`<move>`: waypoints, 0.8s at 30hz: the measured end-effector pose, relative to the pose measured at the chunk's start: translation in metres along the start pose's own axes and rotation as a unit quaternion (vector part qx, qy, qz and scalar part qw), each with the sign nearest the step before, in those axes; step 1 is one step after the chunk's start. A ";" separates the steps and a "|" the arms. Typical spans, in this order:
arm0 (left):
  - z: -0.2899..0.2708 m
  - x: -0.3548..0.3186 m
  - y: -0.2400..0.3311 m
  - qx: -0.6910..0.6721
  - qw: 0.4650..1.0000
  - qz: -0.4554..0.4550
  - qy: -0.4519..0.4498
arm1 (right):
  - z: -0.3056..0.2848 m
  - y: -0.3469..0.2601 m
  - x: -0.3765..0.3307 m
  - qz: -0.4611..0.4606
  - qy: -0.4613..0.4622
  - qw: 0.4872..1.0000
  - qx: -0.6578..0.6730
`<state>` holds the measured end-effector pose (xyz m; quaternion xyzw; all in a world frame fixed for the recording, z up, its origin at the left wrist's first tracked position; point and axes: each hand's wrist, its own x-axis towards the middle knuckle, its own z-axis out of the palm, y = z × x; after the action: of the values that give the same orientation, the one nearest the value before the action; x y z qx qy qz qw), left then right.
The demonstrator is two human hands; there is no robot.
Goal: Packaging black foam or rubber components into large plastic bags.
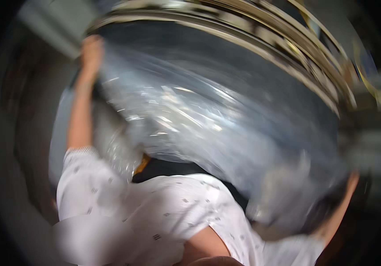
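- Clear plastic sheeting [208,119], shiny and motion-blurred, stretches across the middle between both raised arms.
- Left hand [92,53] is up at the sheeting's upper left corner; whether it clasps the plastic cannot be told.
- Right hand [352,179] meets the lower right edge, too blurred to judge.
- White patterned shirt [164,213] fills the bottom.

Large round metal tub [288,57] with shiny banded rim, blurred by motion, clear crinkled plastic sheet [190,115] draped directly over its top, its standing surface hidden
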<state>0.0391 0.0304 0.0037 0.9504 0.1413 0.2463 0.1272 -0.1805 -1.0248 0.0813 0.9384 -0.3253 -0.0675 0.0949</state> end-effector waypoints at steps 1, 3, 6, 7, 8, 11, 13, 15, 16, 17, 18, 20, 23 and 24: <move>0.019 0.008 -0.051 0.010 0.993 0.068 0.098 | -0.042 -0.045 0.008 -0.094 0.246 0.922 0.284; 0.037 0.025 -0.106 0.019 0.996 0.070 0.056 | -0.122 -0.148 -0.010 0.052 0.521 0.845 0.109; 0.055 0.052 -0.169 -0.018 0.997 0.022 0.069 | -0.100 -0.197 0.013 -0.108 0.601 0.750 0.254; 0.046 0.049 -0.170 -0.006 0.994 0.083 0.066 | -0.078 -0.225 0.008 -0.187 0.509 0.830 0.129; 0.055 0.053 -0.160 0.018 0.992 0.108 0.059 | -0.052 -0.242 -0.006 -0.142 0.272 0.908 0.284; 0.035 0.076 -0.205 0.067 0.985 0.153 0.052 | 0.056 -0.219 0.038 -0.292 0.271 0.891 0.217; 0.052 0.075 -0.196 0.150 0.988 0.041 -0.007 | -0.011 -0.240 0.006 -0.179 0.116 0.962 0.170; 0.064 0.090 -0.187 0.162 0.987 0.010 -0.008 | -0.032 -0.234 -0.003 -0.058 -0.038 0.989 0.127; 0.057 0.101 -0.200 0.167 0.986 0.016 -0.006 | -0.020 -0.227 0.012 -0.079 0.035 0.983 0.160; 0.040 0.119 -0.215 0.163 0.986 0.014 0.011 | -0.002 -0.220 0.033 -0.102 0.109 0.968 0.201; 0.040 0.137 -0.215 0.152 0.988 0.013 0.021 | 0.025 -0.212 0.055 -0.100 0.109 0.969 0.198; 0.038 0.142 -0.223 0.172 0.983 -0.034 0.050 | 0.050 -0.240 0.070 -0.099 0.114 0.957 0.248; 0.039 0.113 -0.219 0.070 0.990 -0.107 0.061 | 0.053 -0.255 0.082 -0.143 0.069 0.916 0.369; 0.037 0.122 -0.197 0.100 0.986 -0.133 -0.025 | 0.067 -0.232 0.107 -0.190 0.103 0.932 0.292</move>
<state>0.1199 0.2471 -0.0365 0.9369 0.2872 0.1883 0.0661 0.0294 -0.9219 -0.0427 0.9707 -0.1349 0.1113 -0.1651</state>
